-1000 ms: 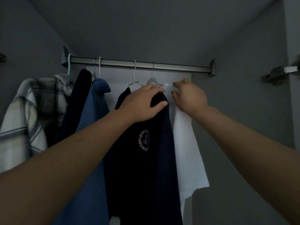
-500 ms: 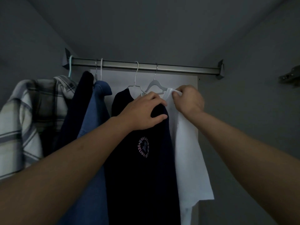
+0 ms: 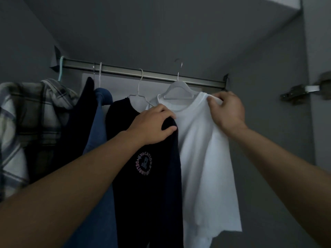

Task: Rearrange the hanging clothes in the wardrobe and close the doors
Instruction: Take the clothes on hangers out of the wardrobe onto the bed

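A metal rail [image 3: 125, 70] runs across the top of the wardrobe. A white T-shirt [image 3: 206, 158] hangs on a white hanger [image 3: 178, 86] whose hook stands above and in front of the rail, off it. My right hand [image 3: 226, 111] pinches the T-shirt's right shoulder. My left hand [image 3: 154, 125] grips the shoulder of a black shirt with a round pink print [image 3: 143, 176], which hangs on a thin white hanger [image 3: 140, 86]. To the left hang a blue garment [image 3: 100, 140], a dark garment [image 3: 78, 122] and a plaid shirt [image 3: 23, 122].
The grey right wardrobe wall [image 3: 268, 122] stands close beside the white T-shirt. A metal door hinge [image 3: 300, 92] sits on the right edge. The grey left wall [image 3: 21, 51] slopes in behind the plaid shirt. Bare rail shows between the two white hangers.
The white T-shirt's hanger has lifted off the rail and come toward me, turning the shirt's front into view. My right hand moved right with it. My left hand kept its hold on the black shirt.
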